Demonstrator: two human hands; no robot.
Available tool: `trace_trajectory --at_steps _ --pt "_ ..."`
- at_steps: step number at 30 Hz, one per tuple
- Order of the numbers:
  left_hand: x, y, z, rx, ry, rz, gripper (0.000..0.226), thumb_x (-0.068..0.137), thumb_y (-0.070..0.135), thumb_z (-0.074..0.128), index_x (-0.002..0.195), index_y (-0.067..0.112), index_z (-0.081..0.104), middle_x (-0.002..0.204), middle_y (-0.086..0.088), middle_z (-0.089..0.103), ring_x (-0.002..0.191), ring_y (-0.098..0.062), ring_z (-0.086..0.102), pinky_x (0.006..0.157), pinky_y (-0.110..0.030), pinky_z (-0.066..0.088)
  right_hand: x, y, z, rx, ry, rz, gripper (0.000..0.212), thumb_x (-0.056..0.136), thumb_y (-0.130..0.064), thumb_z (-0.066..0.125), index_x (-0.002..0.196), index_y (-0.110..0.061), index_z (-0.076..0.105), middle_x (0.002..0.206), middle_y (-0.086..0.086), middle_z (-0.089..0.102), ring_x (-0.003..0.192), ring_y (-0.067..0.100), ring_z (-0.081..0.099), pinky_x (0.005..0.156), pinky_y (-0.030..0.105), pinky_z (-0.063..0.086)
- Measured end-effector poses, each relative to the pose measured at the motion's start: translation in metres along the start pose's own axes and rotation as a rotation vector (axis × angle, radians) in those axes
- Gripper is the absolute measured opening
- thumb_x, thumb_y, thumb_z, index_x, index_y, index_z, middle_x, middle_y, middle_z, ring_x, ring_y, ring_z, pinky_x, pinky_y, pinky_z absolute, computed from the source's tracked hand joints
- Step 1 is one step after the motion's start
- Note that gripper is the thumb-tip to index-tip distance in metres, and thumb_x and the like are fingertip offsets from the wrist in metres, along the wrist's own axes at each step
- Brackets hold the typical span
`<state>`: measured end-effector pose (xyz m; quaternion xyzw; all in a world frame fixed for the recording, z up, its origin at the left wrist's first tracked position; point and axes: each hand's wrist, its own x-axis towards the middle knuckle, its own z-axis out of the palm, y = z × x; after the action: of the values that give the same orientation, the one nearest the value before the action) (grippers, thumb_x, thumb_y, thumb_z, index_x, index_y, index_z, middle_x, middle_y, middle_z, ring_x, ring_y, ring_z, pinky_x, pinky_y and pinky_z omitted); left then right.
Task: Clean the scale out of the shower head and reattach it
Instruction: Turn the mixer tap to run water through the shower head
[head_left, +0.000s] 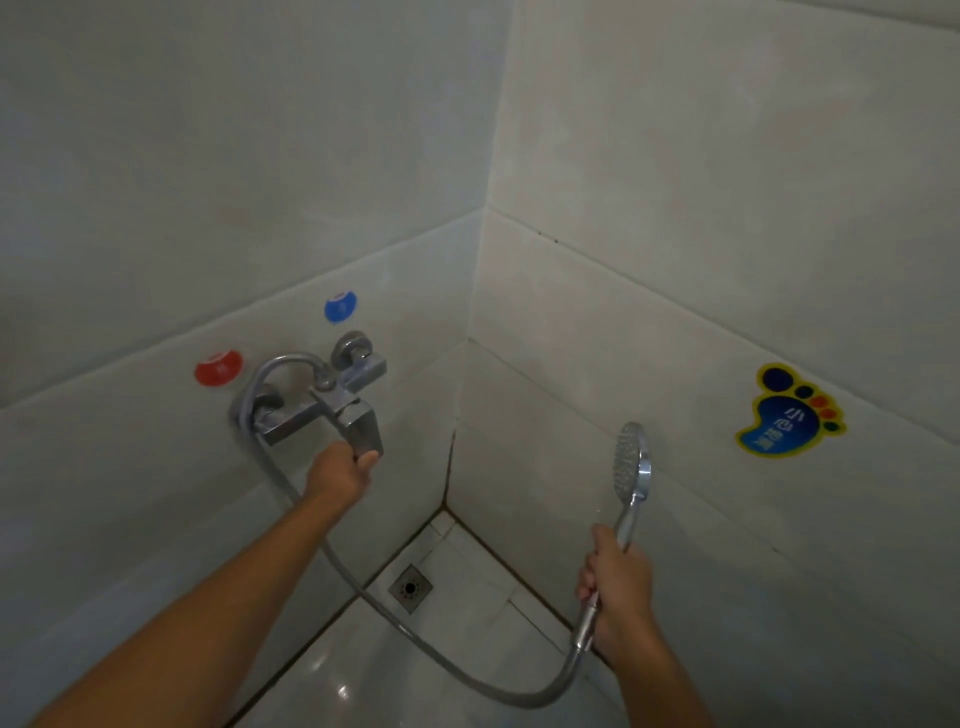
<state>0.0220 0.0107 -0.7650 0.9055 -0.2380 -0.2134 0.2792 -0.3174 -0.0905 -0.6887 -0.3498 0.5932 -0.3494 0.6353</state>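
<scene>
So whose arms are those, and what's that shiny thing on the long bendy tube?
Those arms belong to a person wearing a camera on their head, so you see what they see, looking down into a tiled shower corner. Their right hand holds the handle of a round silver shower head, pointing up. The bendy silver hose joins it to the square metal tap on the wall. Their left hand grips the tap's lever. Above the tap sit a red dot and a blue dot. A blue and yellow foot-shaped sticker is on the right wall, and a square drain is in the floor.
</scene>
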Motion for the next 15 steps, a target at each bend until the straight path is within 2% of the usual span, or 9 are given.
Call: trace_trajectory --at_steps 2,5,10,12,15 --pt "-0.007 0.003 -0.004 0.01 -0.008 0.027 0.05 0.092 0.046 0.05 0.071 0.003 0.066 0.074 -0.02 0.07 0.074 -0.034 0.069 0.073 -0.042 0.056 0.003 -0.003 0.006 0.006 0.03 -0.006 0.029 0.089 -0.01 0.055 0.066 -0.017 0.039 0.041 -0.003 0.034 0.03 0.01 0.03 0.032 0.016 0.027" --pt "-0.017 0.008 -0.01 0.003 -0.026 0.096 0.047 0.096 0.036 0.05 0.062 0.006 0.065 0.067 -0.019 0.07 0.067 -0.032 0.068 0.07 -0.039 0.055 0.005 -0.009 0.014 -0.004 0.062 -0.008 0.027 0.089 -0.01 0.055 0.067 -0.015 0.041 0.043 -0.001 0.035 0.029 0.01 0.031 0.032 0.017 0.028" --pt "-0.029 0.016 -0.018 -0.028 -0.056 0.148 0.042 0.096 0.028 0.052 0.066 0.004 0.068 0.068 -0.018 0.069 0.069 -0.03 0.067 0.072 -0.037 0.051 0.007 -0.013 0.023 -0.001 0.083 -0.011 0.026 0.088 -0.009 0.054 0.067 -0.016 0.04 0.042 -0.002 0.035 0.029 0.01 0.031 0.032 0.016 0.027" --pt "-0.035 0.019 -0.02 -0.063 -0.083 0.151 0.04 0.096 0.027 0.053 0.065 0.006 0.068 0.063 -0.013 0.066 0.064 -0.026 0.064 0.071 -0.036 0.051 0.009 -0.014 0.024 -0.019 0.092 -0.016 0.025 0.087 -0.008 0.053 0.067 -0.015 0.039 0.043 0.0 0.035 0.029 0.011 0.03 0.032 0.017 0.027" --pt "-0.041 0.025 -0.021 -0.159 -0.108 0.162 0.041 0.097 0.023 0.052 0.067 0.001 0.069 0.058 -0.012 0.064 0.054 -0.023 0.059 0.063 -0.033 0.051 0.012 -0.015 0.027 -0.043 0.103 -0.022 0.023 0.087 -0.008 0.053 0.068 -0.014 0.041 0.044 0.001 0.036 0.029 0.011 0.032 0.033 0.018 0.028"
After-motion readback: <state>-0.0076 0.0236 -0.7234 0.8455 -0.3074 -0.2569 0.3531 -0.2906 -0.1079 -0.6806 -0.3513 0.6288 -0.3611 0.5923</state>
